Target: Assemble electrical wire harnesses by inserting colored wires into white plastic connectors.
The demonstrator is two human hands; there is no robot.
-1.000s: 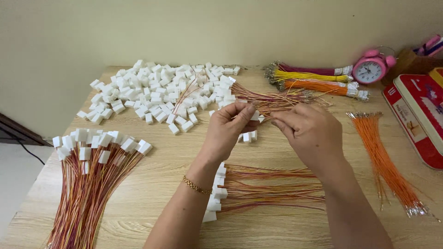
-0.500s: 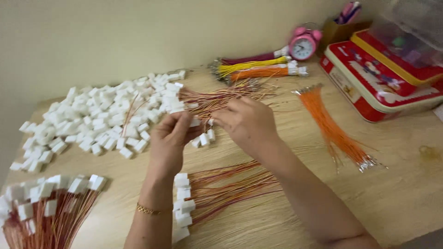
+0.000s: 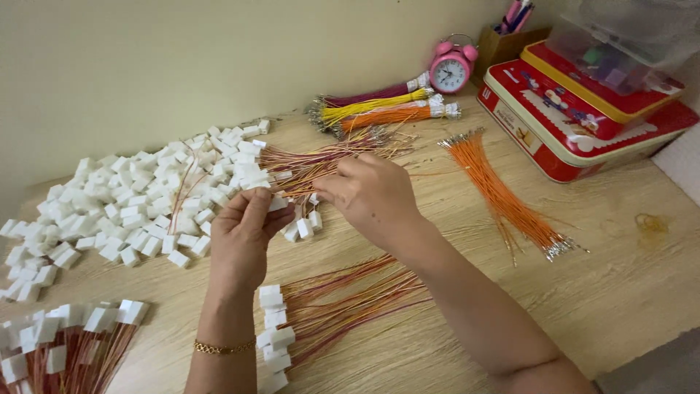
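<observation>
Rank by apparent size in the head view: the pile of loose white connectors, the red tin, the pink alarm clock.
1. Pile of loose white connectors
2. Red tin, partly cut off by the frame, so the gap is unsure
3. Pink alarm clock

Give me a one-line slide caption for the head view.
Left hand pinches a white connector while right hand handles thin wires over a wooden table.

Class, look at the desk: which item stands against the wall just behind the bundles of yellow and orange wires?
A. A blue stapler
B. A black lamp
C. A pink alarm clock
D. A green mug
C: the pink alarm clock with twin bells stands by the wall right behind the tied wire bundles, left of the red tin.
</observation>
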